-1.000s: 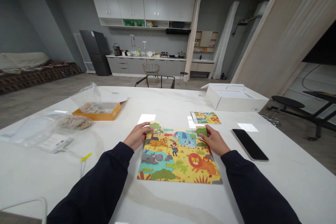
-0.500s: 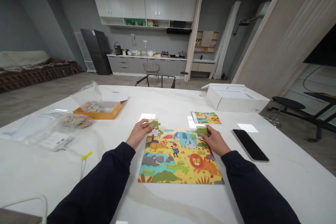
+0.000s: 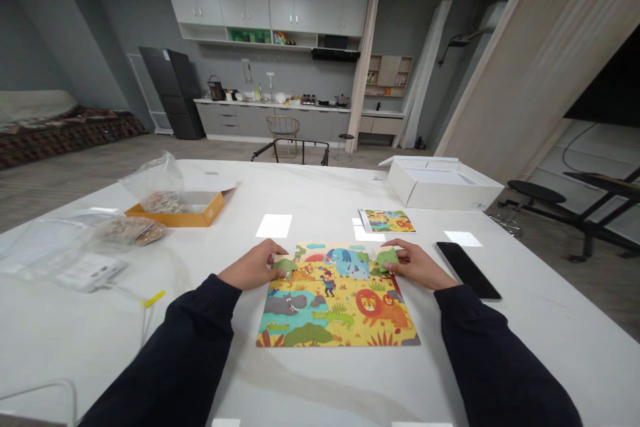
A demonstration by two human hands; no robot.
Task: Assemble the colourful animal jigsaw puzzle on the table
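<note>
A colourful animal jigsaw puzzle [image 3: 337, 303] lies flat on the white table [image 3: 305, 387]. At its upper left corner, my left hand [image 3: 254, 265] pinches a green puzzle piece [image 3: 284, 265] between thumb and fingers. My right hand [image 3: 420, 265] grips another green piece [image 3: 385, 259] at the upper right corner. Both pieces overlap the puzzle's corners; whether they lie flat or are slightly raised is hard to tell. Behind the puzzle rests a small picture card [image 3: 389, 221] showing the same animal scene.
A black phone [image 3: 467, 270] lies right of my right hand. At the back right stands a white box [image 3: 443, 183]. On the left are an orange box [image 3: 203, 211], plastic bags of pieces [image 3: 133, 230], and a white power strip [image 3: 95, 271] with a cable.
The left piece has come down and turned at the upper left corner, with my left hand now flatter. My right hand has shifted its piece slightly at the upper right corner. The view has moved slightly.
</note>
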